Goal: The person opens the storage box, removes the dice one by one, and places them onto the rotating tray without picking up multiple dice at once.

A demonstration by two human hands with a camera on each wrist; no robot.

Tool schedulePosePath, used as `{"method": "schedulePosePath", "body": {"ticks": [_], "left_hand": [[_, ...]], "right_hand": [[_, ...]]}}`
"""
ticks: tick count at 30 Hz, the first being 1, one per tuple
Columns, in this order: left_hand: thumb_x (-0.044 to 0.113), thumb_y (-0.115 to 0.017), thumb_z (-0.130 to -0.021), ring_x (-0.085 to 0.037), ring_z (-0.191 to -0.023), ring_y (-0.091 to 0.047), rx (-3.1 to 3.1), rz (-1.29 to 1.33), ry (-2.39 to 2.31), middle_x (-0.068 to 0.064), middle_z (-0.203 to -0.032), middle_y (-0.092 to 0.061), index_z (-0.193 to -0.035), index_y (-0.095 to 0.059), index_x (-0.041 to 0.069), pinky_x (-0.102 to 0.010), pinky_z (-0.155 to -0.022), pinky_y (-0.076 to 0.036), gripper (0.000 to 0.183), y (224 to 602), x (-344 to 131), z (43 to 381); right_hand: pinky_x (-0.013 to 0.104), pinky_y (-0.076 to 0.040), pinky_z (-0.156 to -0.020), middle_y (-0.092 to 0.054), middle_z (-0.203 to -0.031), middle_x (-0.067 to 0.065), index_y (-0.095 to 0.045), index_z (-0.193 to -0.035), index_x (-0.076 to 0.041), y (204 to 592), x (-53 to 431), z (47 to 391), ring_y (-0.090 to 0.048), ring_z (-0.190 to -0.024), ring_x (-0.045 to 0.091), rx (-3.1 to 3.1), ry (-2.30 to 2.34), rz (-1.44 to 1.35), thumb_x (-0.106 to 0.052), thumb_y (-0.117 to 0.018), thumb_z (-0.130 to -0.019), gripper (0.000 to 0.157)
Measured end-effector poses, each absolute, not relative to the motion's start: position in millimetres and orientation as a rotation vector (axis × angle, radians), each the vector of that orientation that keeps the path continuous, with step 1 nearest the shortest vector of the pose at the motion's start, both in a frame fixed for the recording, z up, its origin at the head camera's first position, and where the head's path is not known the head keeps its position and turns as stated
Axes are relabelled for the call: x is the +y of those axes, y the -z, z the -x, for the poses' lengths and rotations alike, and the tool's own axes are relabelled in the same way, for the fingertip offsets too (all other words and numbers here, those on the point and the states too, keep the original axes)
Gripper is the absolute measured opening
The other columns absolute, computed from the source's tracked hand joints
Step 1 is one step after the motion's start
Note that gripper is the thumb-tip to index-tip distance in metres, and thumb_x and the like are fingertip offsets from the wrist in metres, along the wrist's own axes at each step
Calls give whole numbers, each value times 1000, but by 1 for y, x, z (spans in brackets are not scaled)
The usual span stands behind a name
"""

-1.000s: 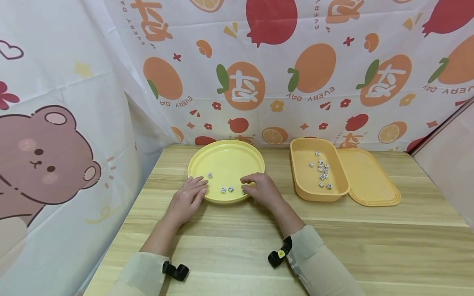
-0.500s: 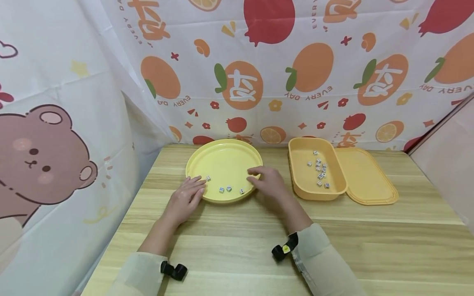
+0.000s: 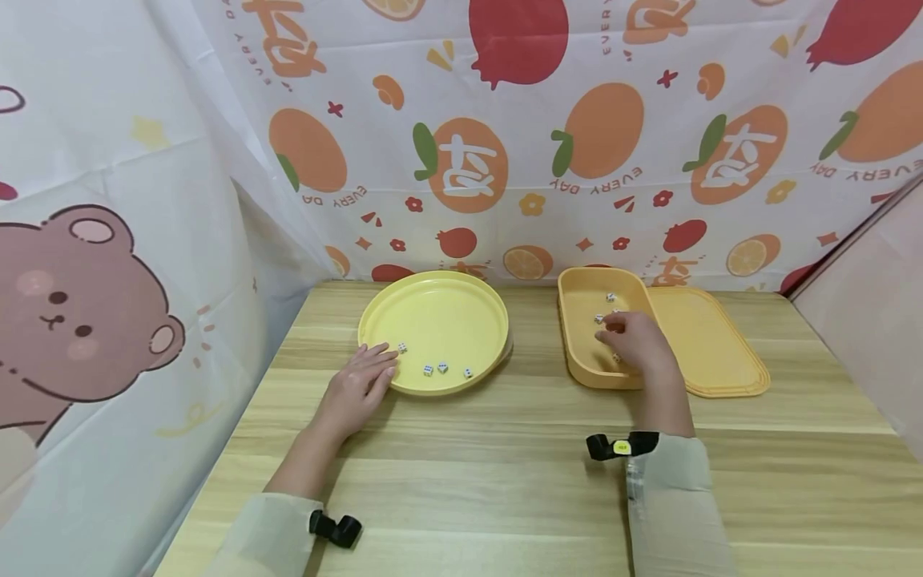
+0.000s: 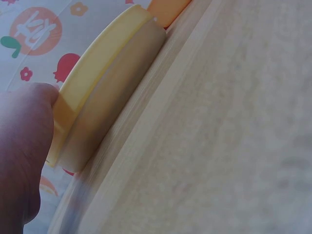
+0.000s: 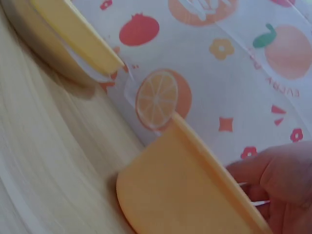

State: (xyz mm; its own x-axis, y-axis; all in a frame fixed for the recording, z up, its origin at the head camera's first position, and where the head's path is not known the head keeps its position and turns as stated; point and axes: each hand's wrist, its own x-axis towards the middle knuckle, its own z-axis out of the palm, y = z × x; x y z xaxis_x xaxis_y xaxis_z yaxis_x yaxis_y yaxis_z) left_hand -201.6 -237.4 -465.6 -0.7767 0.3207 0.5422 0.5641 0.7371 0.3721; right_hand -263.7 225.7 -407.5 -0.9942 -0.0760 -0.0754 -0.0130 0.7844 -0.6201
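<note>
A round yellow tray (image 3: 461, 308) has several white dice lying loose near its front; one die (image 3: 402, 348) is close to the left fingertips. My left hand (image 3: 355, 393) rests on the tray's front-left rim with its fingers stretched out. Over the orange box (image 3: 587, 370) is my right hand (image 3: 640, 343), its fingers reaching down inside. Thumb and forefinger are a little apart, and no die shows between them. More dice lie in the box, with a die (image 3: 610, 297) toward the back; the hand covers several others. The right wrist view shows the box wall hiding the fingertips.
The box's flat orange lid (image 3: 710, 344) lies on the table just right of the box. The wooden table (image 3: 461, 481) meets a fruit-print cloth (image 3: 534, 136) at its back edge. A cloth with a bear (image 3: 94, 312) hangs at the left.
My right hand has moved right, from the tray's right rim to the orange box. A die by that rim now lies uncovered on the tray. The left hand stays on the rim.
</note>
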Motion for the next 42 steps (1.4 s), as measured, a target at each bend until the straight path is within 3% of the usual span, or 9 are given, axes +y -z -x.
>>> {"method": "schedulePosePath", "body": {"ticks": [3, 7, 13, 18, 30, 42], "left_hand": [[11, -62, -96, -32, -126, -58, -2492, 663, 741, -11, -123, -70, -112, -72, -1, -50, -119, -33, 23, 466, -238, 201], [12, -62, -96, -32, -126, -57, -2494, 649, 749, -10, -123, -69, -113, -72, -1, -49, -120, -32, 23, 466, -239, 201], [12, -62, -96, -31, -126, -58, -2488, 660, 751, -10, -123, -70, -112, -72, -1, -46, -121, -31, 23, 466, -238, 201], [12, -63, -95, -31, -126, -58, -2483, 665, 753, -10, -122, -70, -112, -73, 0, -47, -120, -32, 23, 465, -238, 201], [12, -63, -95, -30, -126, -58, -2491, 683, 743, -10, -123, -70, -112, -73, 0, -47, -120, -33, 23, 463, -235, 201], [13, -62, -96, -30, -127, -58, -2502, 670, 740, -10, -122, -70, -113, -72, 0, -47, -120, -32, 24, 461, -237, 201]], "right_hand": [[43, -52, -89, -61, -124, 23, -59, -131, 2, 409, 232, 264, -62, -92, 26, 2816, 968, 51, -20, -63, -95, 42], [44, -52, -90, -62, -121, 22, -62, -127, 2, 413, 233, 266, -58, -101, 29, 2790, 918, 58, -16, -64, -93, 38], [31, -51, -76, -64, -112, 17, -65, -121, 1, 417, 228, 267, -57, -95, 26, 2745, 907, 35, -3, -70, -83, 38], [28, -49, -73, -65, -110, 17, -67, -119, 0, 418, 221, 267, -56, -94, 26, 2735, 897, 73, 3, -71, -78, 41], [24, -44, -60, -59, -84, 7, -72, -97, -5, 416, 207, 263, -52, -76, 20, 2651, 906, 102, 4, -60, -89, 17], [28, -49, -73, -67, -99, 12, -73, -101, -6, 416, 196, 269, -57, -90, 23, 2680, 979, 185, 2, -54, -90, 24]]}}
